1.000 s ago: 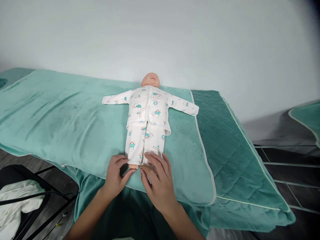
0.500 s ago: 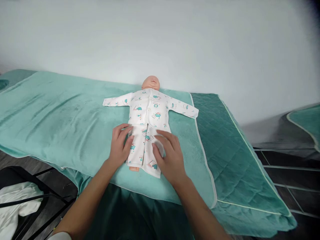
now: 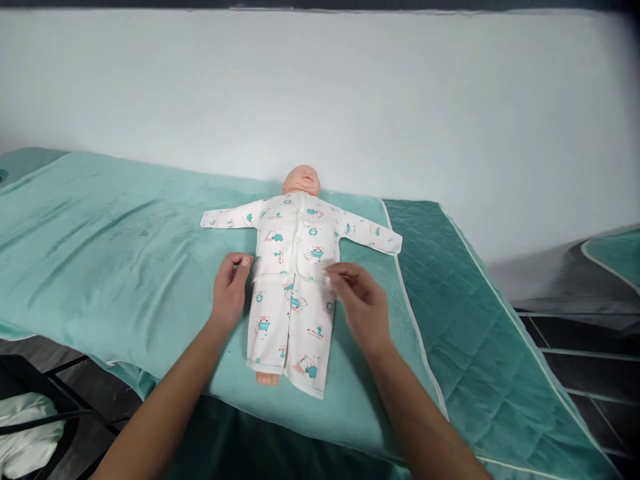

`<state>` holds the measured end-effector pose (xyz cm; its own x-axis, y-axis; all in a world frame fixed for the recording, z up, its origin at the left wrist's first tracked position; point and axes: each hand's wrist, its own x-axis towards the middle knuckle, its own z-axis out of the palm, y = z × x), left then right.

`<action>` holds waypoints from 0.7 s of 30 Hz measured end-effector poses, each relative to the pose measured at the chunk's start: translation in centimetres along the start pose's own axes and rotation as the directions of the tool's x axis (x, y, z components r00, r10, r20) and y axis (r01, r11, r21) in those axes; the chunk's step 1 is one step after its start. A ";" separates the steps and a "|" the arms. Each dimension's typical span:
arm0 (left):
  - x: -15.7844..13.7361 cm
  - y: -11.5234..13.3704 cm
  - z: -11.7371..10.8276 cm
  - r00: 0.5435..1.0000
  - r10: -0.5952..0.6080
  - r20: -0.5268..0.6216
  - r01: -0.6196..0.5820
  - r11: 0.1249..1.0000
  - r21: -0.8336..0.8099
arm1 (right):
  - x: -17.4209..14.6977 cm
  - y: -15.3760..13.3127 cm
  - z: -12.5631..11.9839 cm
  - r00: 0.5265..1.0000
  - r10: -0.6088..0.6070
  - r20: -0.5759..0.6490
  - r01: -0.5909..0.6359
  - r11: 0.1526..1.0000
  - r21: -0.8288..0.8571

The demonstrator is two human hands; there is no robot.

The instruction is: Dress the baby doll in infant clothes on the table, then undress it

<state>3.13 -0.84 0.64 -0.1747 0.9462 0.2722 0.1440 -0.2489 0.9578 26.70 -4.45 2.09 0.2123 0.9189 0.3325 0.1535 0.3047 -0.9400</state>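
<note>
A baby doll (image 3: pixel 302 179) lies on its back, dressed in a printed white baby shirt (image 3: pixel 300 233) with long sleeves spread sideways. Printed white baby trousers (image 3: pixel 305 327) cover its legs; the toes of one foot show below a trouser leg. My right hand (image 3: pixel 363 303) is closed, thumb and forefinger pinching the shirt at its lower edge near the waist. On the opposite side, my left hand (image 3: pixel 231 288) is closed with thumb against forefinger, right beside the shirt's edge. Whether cloth is between those fingertips cannot be made out.
A light green blanket (image 3: pixel 125 253) lies under the doll, over a darker quilted cover (image 3: pixel 465 320) on the bed. Behind stands a white wall (image 3: pixel 320 87). At lower left, white cloth (image 3: pixel 27 427) lies by a black frame.
Both hands have moved from open beside the trouser legs up to the waist and closed their fingers. The right hand now pinches the shirt's lower edge. The view has shifted slightly.
</note>
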 end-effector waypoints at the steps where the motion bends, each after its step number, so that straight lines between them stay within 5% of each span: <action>1: 0.8 -0.2 0.2 0.996 -0.083 -0.029 0.081 0.995 -0.060 | 0.3 0.5 -0.4 0.992 0.101 -0.074 -0.097 0.993 0.066; 5: 3.4 -0.9 0.9 0.971 -0.238 0.016 0.238 0.958 -0.158 | 0.8 2.1 -0.8 0.938 0.341 -0.067 -0.329 0.933 0.147; 7: 4.1 -0.9 1.1 0.954 -0.290 0.075 0.299 0.939 -0.170 | 0.6 2.6 -0.8 0.936 0.351 -0.028 -0.347 0.933 0.093; 10: 4.6 -0.4 1.4 0.911 -0.356 0.208 0.400 0.884 -0.243 | 0.9 3.5 -0.7 0.934 0.321 -0.158 -0.316 0.947 0.056; 13: 5.1 0.1 1.9 0.843 -0.410 0.349 0.516 0.801 -0.305 | 2.4 4.5 -0.4 0.890 0.379 -0.255 -0.335 0.920 0.202; 16: 5.8 0.2 2.7 0.790 -0.464 0.402 0.597 0.733 -0.326 | 4.5 5.0 0.7 0.863 0.479 -0.161 -0.378 0.823 0.425; 21: 6.8 -0.6 3.8 0.771 -0.466 0.434 0.629 0.663 -0.405 | 6.9 4.6 2.9 0.868 0.497 -0.012 -0.384 0.686 0.618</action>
<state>5.58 6.49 1.54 0.2204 0.9353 -0.2769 -0.4092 0.3464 0.8441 26.11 4.06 -0.14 0.2721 0.9457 -0.1780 -0.5729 0.0106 -0.8196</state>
